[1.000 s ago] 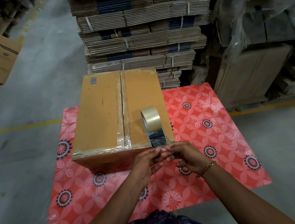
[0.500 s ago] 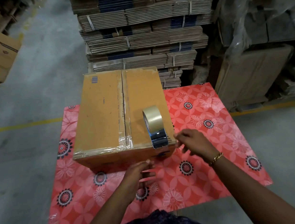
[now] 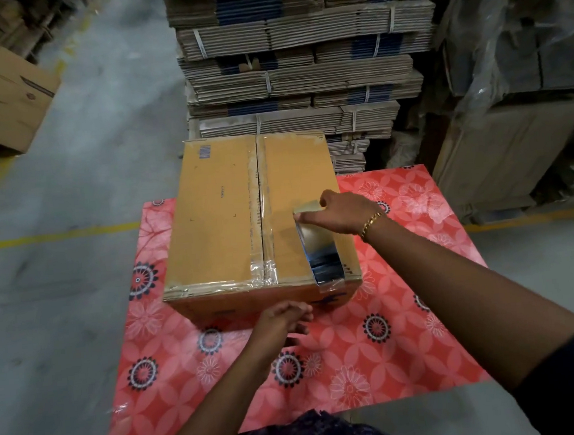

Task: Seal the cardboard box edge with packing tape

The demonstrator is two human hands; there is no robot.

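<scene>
A closed brown cardboard box [image 3: 220, 222] stands on a red flowered mat [image 3: 357, 349]. Clear tape runs along its centre seam and the left part of its near top edge. A roll of packing tape [image 3: 307, 207] stands on the box's right half, and my right hand [image 3: 342, 213] grips it from the right. A shiny strip of tape [image 3: 321, 259] stretches from the roll down to the near right edge, where its end sticks. My left hand [image 3: 283, 320] hovers in front of the box's near face, fingers loosely curled, holding nothing.
Bundled stacks of flattened cartons [image 3: 301, 61] rise just behind the box. An open carton [image 3: 5, 98] lies at the far left on the concrete floor. Plastic-wrapped cartons [image 3: 507, 62] stand at the right. A yellow floor line [image 3: 57, 235] runs to the left.
My hands parted at the near right corner. My right hand rose onto the tape roll and pulled it away from me, drawing out tape. My left hand dropped in front of the box.
</scene>
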